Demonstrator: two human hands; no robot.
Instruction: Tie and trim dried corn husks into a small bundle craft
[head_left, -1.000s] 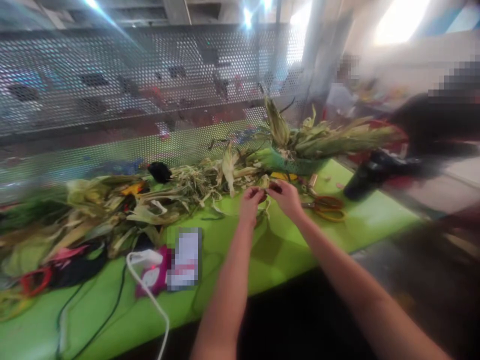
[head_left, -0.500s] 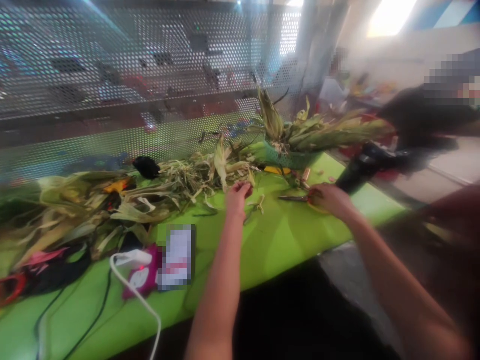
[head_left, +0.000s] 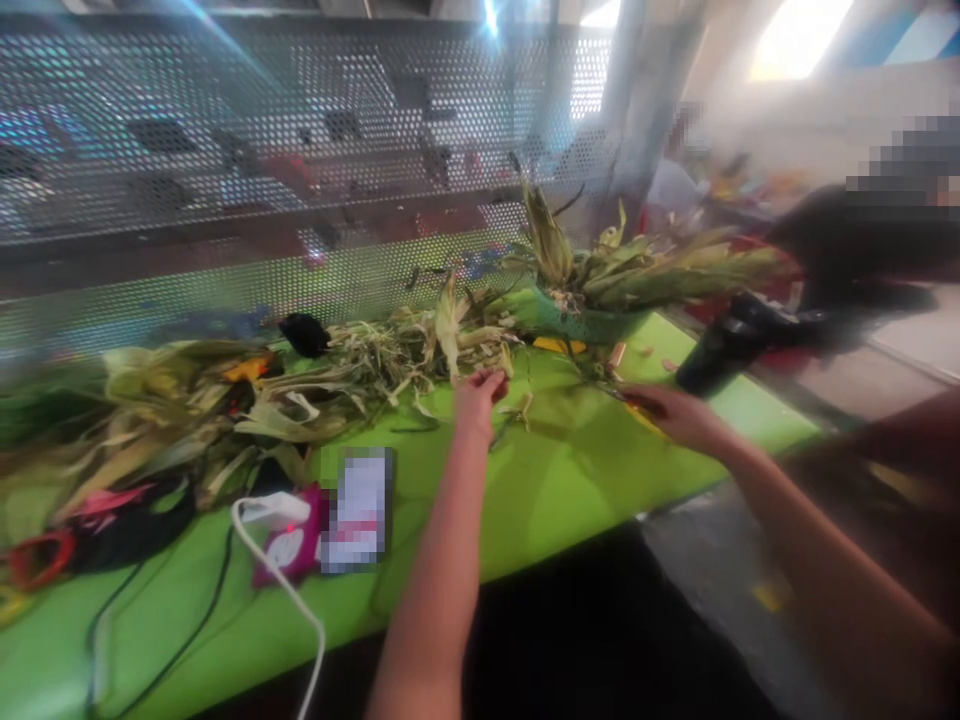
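Observation:
My left hand (head_left: 480, 395) is closed in a pinch over the green table (head_left: 570, 480), on a small pale piece of corn husk (head_left: 505, 361) whose tip shows past the fingers. Scissors with yellow handles (head_left: 645, 418) are gripped in my right hand (head_left: 682, 420); their blades point up and left, near some dark scraps. A few husk scraps (head_left: 523, 412) lie between the two hands. Behind my left hand stretches a heap of shredded dry husk (head_left: 375, 355). Farther back stands a green basket (head_left: 577, 322) filled with long corn husks (head_left: 660, 275).
A phone (head_left: 358, 510) lies beside a magenta power strip (head_left: 289, 550) with a white charger cable (head_left: 300, 605). At the left are a black strap-like item and orange scissors (head_left: 41, 560). A perforated metal screen (head_left: 225, 230) borders the table. Another person (head_left: 847, 240) is at the right.
The scissors have turned, their blades now aimed up and left rather than flat to the left. My right hand has shifted slightly right and down. My left hand keeps its pinch.

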